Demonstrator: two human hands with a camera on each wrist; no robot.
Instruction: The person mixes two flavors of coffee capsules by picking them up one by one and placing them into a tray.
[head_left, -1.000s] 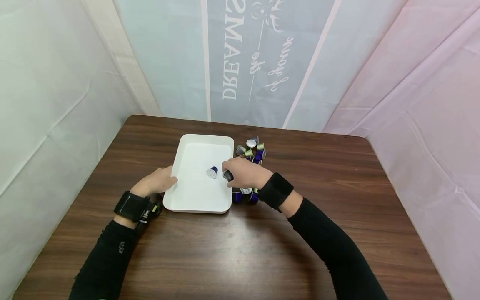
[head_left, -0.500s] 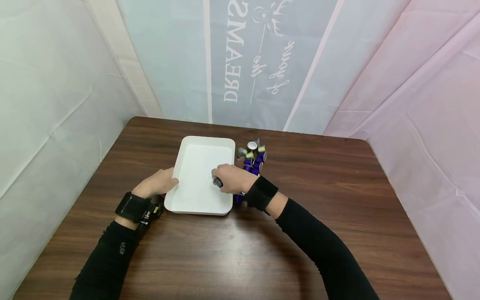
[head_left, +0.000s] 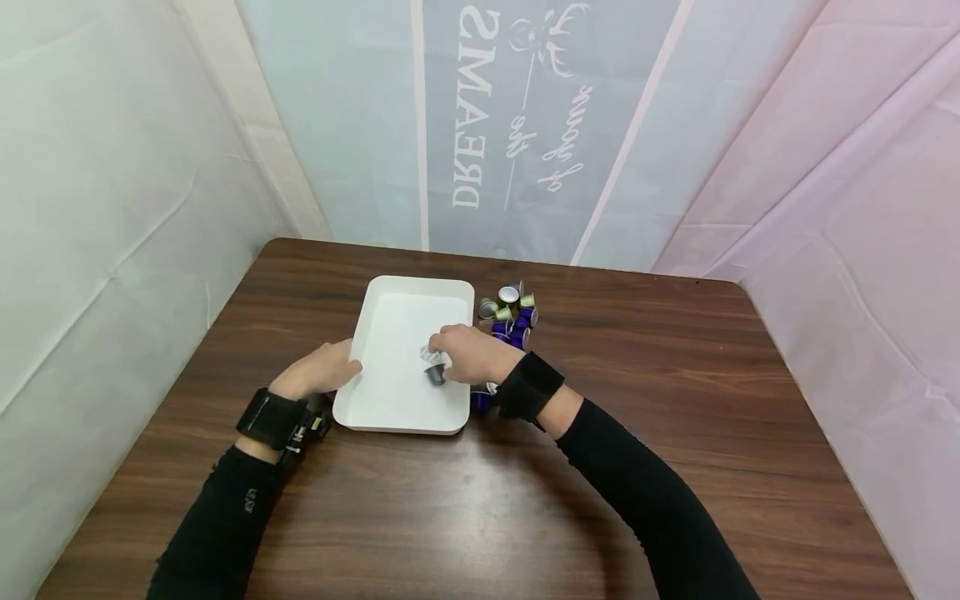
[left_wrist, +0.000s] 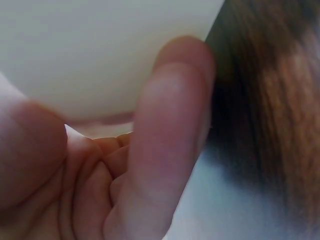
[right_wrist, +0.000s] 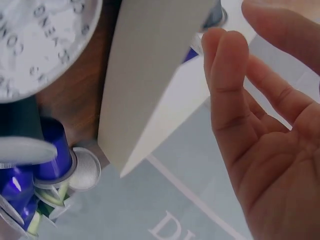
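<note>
My left hand (head_left: 318, 368) holds the left rim of a white tray (head_left: 390, 402), thumb over the edge; the left wrist view shows its digits (left_wrist: 170, 130) close up against the tray. My right hand (head_left: 480, 354) is over the tray's right half, with thumb and fingers parted in the right wrist view. Just beside its fingertips a grey coffee capsule (head_left: 436, 375) lies in the tray. Behind that one is another capsule with a silver lid (head_left: 429, 354), partly covered by the hand; its blue side (right_wrist: 190, 56) shows in the right wrist view.
Along the tray's right side lies a pile of blue, green and silver-lidded coffee capsules (head_left: 519, 335), partly hidden under my right wrist. The brown wooden table (head_left: 637, 358) is bounded by hanging cloths at the back and sides.
My right hand has moved left from the tray's right rim, carrying the grey coffee capsule, and has let it go in the tray. The left hand keeps its hold on the rim.
</note>
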